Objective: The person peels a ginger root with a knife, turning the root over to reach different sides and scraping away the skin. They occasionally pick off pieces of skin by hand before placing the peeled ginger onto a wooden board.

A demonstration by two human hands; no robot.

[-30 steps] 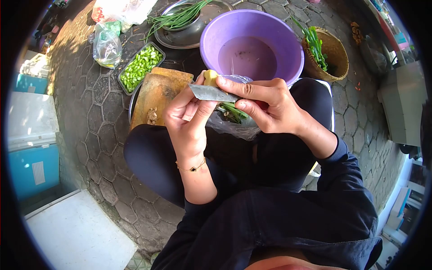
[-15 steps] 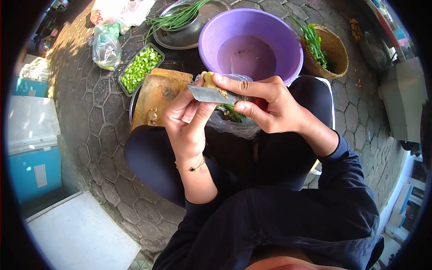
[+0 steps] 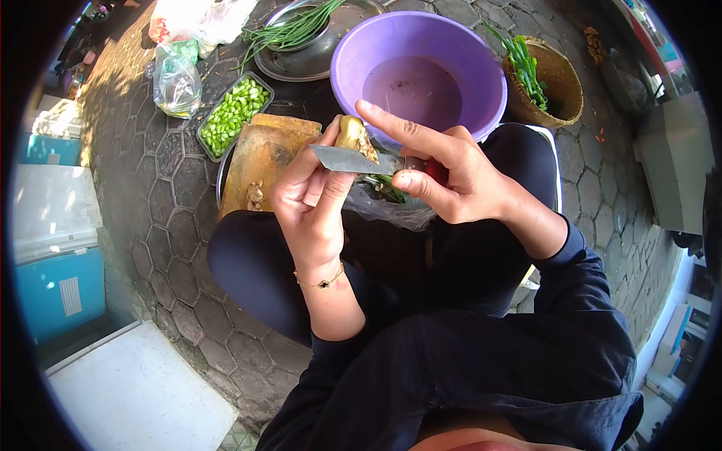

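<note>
My left hand (image 3: 312, 195) grips a knobby, partly peeled piece of ginger (image 3: 350, 134) between thumb and fingers. Brown skin remains along its right side; the rest is pale yellow. In my right hand (image 3: 455, 177) is a knife (image 3: 350, 160), its handle mostly hidden by the palm and its wide blade lying across the near side of the ginger. The right index finger points out straight, off the ginger. Below the hands a clear plastic bag (image 3: 402, 214) with green leaves rests by my lap. Another small knobby piece of ginger (image 3: 255, 195) lies on the wooden chopping board (image 3: 263, 154).
A tray of chopped green vegetables (image 3: 237, 113) sits beyond the board. Farther out are a purple basin (image 3: 346, 75) with water, a metal tray (image 3: 361, 19) bearing long green beans (image 3: 297, 34), and a woven basket (image 3: 568, 98) with green stalks. Plastic bags (image 3: 178, 79) stand far left.
My right index finger has lifted off the ginger and straightened. More of the ginger shows above the blade. The knife has shifted slightly to the left.
</note>
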